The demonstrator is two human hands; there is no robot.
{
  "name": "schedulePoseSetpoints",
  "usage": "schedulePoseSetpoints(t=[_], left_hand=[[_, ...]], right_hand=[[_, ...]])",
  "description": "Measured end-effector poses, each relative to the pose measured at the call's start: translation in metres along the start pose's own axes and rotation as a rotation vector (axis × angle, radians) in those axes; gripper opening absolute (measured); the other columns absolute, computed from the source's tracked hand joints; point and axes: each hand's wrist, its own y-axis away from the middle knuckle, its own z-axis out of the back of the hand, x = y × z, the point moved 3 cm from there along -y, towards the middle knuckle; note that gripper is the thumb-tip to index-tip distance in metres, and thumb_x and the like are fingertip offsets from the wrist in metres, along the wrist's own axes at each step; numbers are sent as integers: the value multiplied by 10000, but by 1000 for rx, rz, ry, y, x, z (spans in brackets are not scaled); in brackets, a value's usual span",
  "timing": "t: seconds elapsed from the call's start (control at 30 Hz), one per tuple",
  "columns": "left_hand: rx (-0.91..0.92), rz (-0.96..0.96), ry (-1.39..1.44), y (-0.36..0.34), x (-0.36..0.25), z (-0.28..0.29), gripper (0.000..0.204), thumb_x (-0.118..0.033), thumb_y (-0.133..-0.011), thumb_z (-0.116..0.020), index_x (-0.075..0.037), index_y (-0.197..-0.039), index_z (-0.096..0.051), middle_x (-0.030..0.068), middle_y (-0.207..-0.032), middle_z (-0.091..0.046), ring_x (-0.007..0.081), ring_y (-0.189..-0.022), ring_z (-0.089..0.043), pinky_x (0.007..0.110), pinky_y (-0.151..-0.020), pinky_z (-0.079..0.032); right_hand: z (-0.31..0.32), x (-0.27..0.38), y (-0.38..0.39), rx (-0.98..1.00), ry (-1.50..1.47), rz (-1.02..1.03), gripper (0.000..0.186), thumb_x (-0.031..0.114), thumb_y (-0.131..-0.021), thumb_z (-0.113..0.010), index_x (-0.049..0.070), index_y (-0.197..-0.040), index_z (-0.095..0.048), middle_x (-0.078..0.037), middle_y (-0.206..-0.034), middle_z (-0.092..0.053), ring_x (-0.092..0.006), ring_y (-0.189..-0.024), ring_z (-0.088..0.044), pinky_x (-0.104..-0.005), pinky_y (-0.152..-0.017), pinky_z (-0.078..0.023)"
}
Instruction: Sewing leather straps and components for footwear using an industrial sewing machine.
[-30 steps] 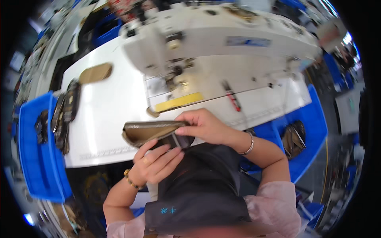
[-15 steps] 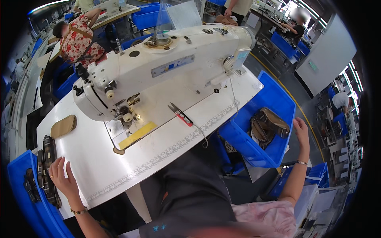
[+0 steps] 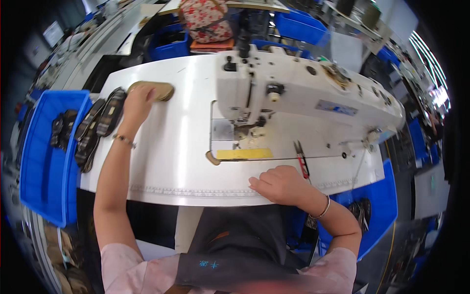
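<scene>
My left hand point(image 3: 138, 105) is at the far left of the sewing table, its fingers bent down over a flat tan piece point(image 3: 165, 91) with rounded corners, apparently gripping its near edge. The fingertips are partly blurred. Over the table's front edge my right hand point(image 3: 280, 185) is curled into a loose fist, with nothing showing in it. Just beyond it lie thread snips point(image 3: 302, 159) with red handles. The white sewing machine point(image 3: 293, 83) stands behind, its needle area point(image 3: 242, 130) above a metal plate and a yellow strip point(image 3: 244, 154).
Dark plaid pouches point(image 3: 111, 111) lie along the table's left edge beside a blue bin point(image 3: 40, 161). Another blue bin point(image 3: 389, 196) sits under the right edge. A printed ruler strip point(image 3: 196, 191) follows the front edge. A person in a floral top point(image 3: 205, 19) is behind.
The view has swung left. My left hand has gone from beside the plaid pouches to the tan piece. My right hand has come from the right bin to the table front, its fingers now curled.
</scene>
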Motion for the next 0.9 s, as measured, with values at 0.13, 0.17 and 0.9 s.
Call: schedulePoseSetpoints(t=[0.13, 0.17, 0.9], left_hand=[[69, 127, -28, -30, -10, -19, 246, -244, -936, -632, -61, -1039, -758, 150, -1055, -726, 334, -995, -672, 438, -902, -525], [41, 145, -55, -30, 0, -22, 245, -252, -921, -663, -55, -1028, -762, 150, -1055, -728, 330, -990, -676, 440, -902, -529], [30, 349, 336, 0, 35, 4, 216, -233, -890, -754, -34, -864, -674, 70, -915, -646, 169, -794, -578, 327, -721, -475]], right_hand=[[-30, -1, -38, 28, -18, 294, 179, 162, -839, -722, 68, -985, -677, 21, -651, -534, -130, -551, -559, -303, -468, -406], [-34, -2, -46, 18, -26, 328, 179, 162, -839, -722, 68, -985, -677, 21, -651, -534, -130, -551, -559, -303, -468, -406], [-53, -8, -50, -98, -245, 237, 114, 182, -832, -754, 121, -892, -678, 22, -601, -510, -150, -478, -542, -310, -419, -413]])
